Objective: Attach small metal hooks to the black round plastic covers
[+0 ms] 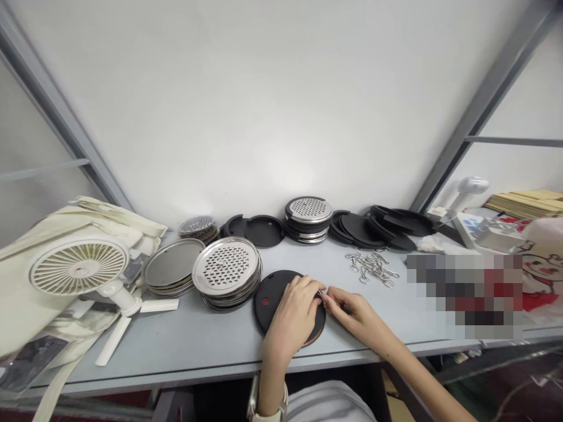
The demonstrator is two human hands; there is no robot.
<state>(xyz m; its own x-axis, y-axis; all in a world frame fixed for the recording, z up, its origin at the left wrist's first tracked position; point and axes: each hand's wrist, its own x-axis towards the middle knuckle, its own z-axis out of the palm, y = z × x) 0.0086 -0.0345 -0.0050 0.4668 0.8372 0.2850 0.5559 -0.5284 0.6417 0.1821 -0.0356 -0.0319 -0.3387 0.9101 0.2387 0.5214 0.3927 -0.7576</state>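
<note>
Centrally, low in the frame, a round black disc (275, 290) lies on a grey table (211, 343). The left hand (295, 310) is draped over it, fingers curved — whether they grip anything, I cannot tell. At the disc's right edge, the right hand (354, 310) pinches a small metal piece (324, 298). Looped metal hooks (373, 268) lie right of centre — perforated steel plates (226, 266) stand stacked left.

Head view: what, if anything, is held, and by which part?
The right hand pinches a small metal piece at the edge of the black disc, gripped part unclear; the left hand rests on the disc.
</note>
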